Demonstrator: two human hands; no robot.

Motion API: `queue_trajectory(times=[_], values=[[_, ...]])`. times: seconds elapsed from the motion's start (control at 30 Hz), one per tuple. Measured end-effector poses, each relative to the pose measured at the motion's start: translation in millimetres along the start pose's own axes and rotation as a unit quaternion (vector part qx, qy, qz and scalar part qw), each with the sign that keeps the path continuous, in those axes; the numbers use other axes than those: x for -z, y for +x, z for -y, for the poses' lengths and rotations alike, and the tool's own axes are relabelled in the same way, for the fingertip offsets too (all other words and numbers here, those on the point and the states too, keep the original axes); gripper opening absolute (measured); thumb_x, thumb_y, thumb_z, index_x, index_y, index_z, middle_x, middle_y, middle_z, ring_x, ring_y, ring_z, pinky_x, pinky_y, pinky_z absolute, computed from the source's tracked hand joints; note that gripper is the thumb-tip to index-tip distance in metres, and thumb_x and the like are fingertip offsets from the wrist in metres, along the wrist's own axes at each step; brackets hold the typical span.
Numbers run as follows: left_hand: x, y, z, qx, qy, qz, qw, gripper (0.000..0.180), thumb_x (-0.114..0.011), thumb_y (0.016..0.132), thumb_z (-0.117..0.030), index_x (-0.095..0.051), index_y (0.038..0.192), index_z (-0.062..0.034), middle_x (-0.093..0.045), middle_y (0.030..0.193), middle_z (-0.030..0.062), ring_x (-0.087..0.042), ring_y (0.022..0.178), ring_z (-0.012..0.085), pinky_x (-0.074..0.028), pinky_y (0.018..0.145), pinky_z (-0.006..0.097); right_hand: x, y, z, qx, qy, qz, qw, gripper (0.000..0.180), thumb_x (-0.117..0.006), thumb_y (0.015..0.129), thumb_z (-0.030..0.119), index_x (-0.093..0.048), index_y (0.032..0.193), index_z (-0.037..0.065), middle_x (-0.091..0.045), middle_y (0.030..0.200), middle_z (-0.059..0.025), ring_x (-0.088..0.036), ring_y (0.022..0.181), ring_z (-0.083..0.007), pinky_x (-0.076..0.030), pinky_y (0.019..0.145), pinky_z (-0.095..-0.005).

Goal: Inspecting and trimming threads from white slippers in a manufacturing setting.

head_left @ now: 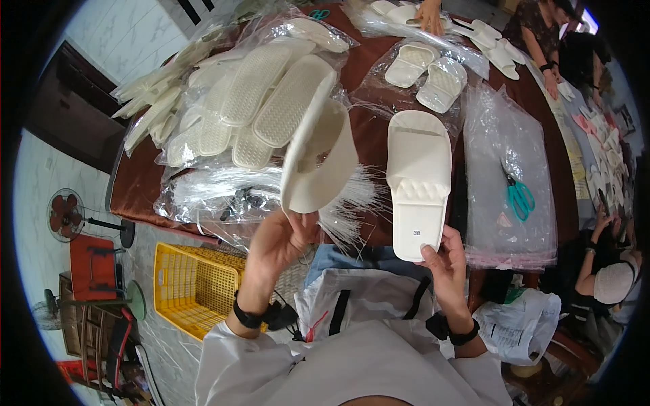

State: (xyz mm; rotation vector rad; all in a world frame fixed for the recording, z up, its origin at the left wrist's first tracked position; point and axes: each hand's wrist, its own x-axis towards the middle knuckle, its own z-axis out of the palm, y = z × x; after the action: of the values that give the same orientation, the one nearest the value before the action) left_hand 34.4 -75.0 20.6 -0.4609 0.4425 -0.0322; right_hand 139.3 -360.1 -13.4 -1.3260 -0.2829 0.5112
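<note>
Left hand [284,237] narrowed on the lower end of a cream slipper [321,193], which I see tilted up on its side; right hand [443,260] pinches the heel of a second slipper [420,162], thumb on the insole, strap end pointing away from the wearer. From my remote view, both slippers are held up at the near edge of the table, apart from each other. Largest item noted: the table with its brown cloth [149,199]. Next, a heap of cream slippers [257,88] in clear plastic, covering the table's left part, just beyond the left hand's slipper. To the right, a flat stack of clear bags [501,142] lies near the right hand. On the floor at left I log a yellow basket [196,257], with a fan [66,213] farther left. A bundle of thin white strips [359,203] fans out on the table behind and between the hands. Beyond the right-hand slipper lies a bagged pair of slippers [441,84]; farther back, another person's hand [430,17] reaches over more slippers. Smaller: teal-handled scissors [520,198] on the bag stack. Smallest: a dark printed mark [416,233] on the right-hand slipper's heel.
</note>
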Motion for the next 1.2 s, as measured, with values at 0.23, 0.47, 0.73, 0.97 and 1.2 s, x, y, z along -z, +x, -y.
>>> queue_trajectory(times=[0.23, 0.47, 0.73, 0.97, 1.2], values=[[54.9, -10.7, 68.3, 0.114, -0.163, -0.021, 0.980, 0.041, -0.033, 0.101, -0.013, -0.029, 0.131, 0.0131, -0.050, 0.086, 0.0078, -0.058, 0.063, 0.0134, -0.057, 0.057, 0.023, 2.1, -5.0, 7.8, -0.032, -0.006, -0.001, 0.999, 0.039, -0.058, 0.094, 0.012, -0.040, 0.127, 0.001, -0.052, 0.115, -0.0098, -0.058, 0.102, -0.0156, -0.056, 0.080, -0.0293], [65.9, -1.8, 53.8, 0.187, -0.066, -0.026, 0.980, 0.051, -0.025, 0.103, -0.035, -0.034, 0.140, -0.0014, -0.049, 0.072, -0.0013, -0.051, 0.057, 0.0095, -0.042, 0.056, 0.027, 3.5, -5.4, -4.5, -0.068, 0.004, 0.009, 0.998, 0.039, -0.057, 0.095, 0.012, -0.042, 0.128, 0.001, -0.052, 0.120, -0.0099, -0.057, 0.106, -0.0170, -0.052, 0.086, -0.0305], [81.4, -16.3, 44.7, 0.043, 0.317, -0.164, 0.933, 0.063, -0.019, 0.099, -0.051, -0.046, 0.131, -0.0035, -0.057, 0.077, 0.0022, -0.056, 0.062, 0.0175, -0.045, 0.057, 0.032, 10.8, -3.4, -14.6, -0.049, -0.056, -0.019, 0.997, 0.043, -0.054, 0.096, 0.017, -0.043, 0.134, 0.000, -0.057, 0.120, -0.0110, -0.060, 0.104, -0.0176, -0.052, 0.086, -0.0314], [92.2, -37.3, 26.3, -0.215, 0.731, -0.212, 0.611, 0.047, -0.040, 0.098, -0.047, -0.055, 0.100, -0.0025, -0.061, 0.079, 0.0087, -0.059, 0.059, 0.0160, -0.046, 0.051, 0.028, 13.0, 2.3, -24.6, 0.045, -0.178, -0.019, 0.983, 0.043, -0.052, 0.096, 0.011, -0.039, 0.135, -0.003, -0.052, 0.123, -0.0135, -0.056, 0.104, -0.0170, -0.049, 0.084, -0.0278], [48.9, -21.4, 38.9, -0.420, 0.840, -0.202, 0.277, 0.022, -0.070, 0.083, -0.014, -0.056, 0.071, -0.0020, -0.059, 0.057, 0.0054, -0.055, 0.050, 0.0084, -0.042, 0.049, 0.023, -9.1, 3.2, -0.2, 0.170, -0.486, -0.040, 0.856, 0.050, -0.064, 0.083, 0.009, -0.046, 0.129, 0.000, -0.048, 0.116, -0.0213, -0.050, 0.104, -0.0388, -0.042, 0.089, -0.0424]])
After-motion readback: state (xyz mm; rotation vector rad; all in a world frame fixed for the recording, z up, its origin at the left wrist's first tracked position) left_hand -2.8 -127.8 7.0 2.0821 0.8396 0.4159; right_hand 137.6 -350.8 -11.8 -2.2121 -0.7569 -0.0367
